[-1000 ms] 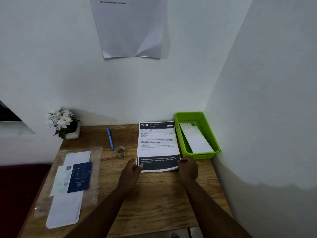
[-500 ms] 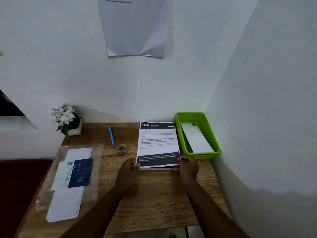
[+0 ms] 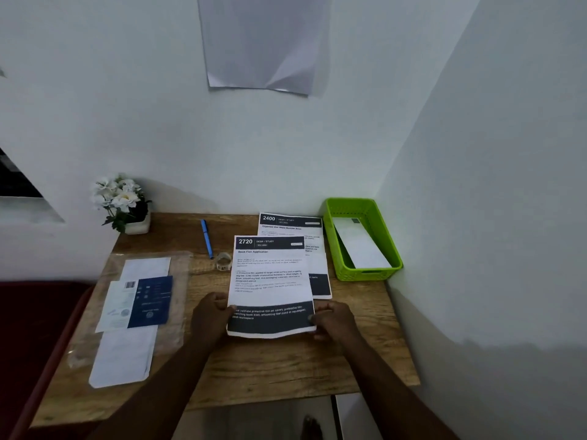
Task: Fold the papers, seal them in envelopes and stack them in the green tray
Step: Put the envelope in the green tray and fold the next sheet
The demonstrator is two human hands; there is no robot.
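A printed sheet headed 2720 [image 3: 270,277] lies on the wooden desk, its near edge slightly lifted. My left hand [image 3: 211,315] pinches its near left corner and my right hand [image 3: 333,319] pinches its near right corner. Behind it, partly covered, a second sheet headed 2400 [image 3: 295,227] lies flat. The green tray [image 3: 365,274] stands at the desk's right against the wall with one white envelope [image 3: 362,246] inside. At the left, white envelopes [image 3: 122,357] lie in a clear plastic sleeve under a blue card [image 3: 151,301].
A blue pen [image 3: 206,238] and a small tape roll [image 3: 224,261] lie left of the sheets. A white flower pot [image 3: 127,204] stands at the back left corner. Walls close in at the back and right. A dark red seat [image 3: 31,328] lies left of the desk.
Both hands have pulled the 2720 sheet toward me off the stack, uncovering the 2400 sheet beneath. The camera has shifted nearer.
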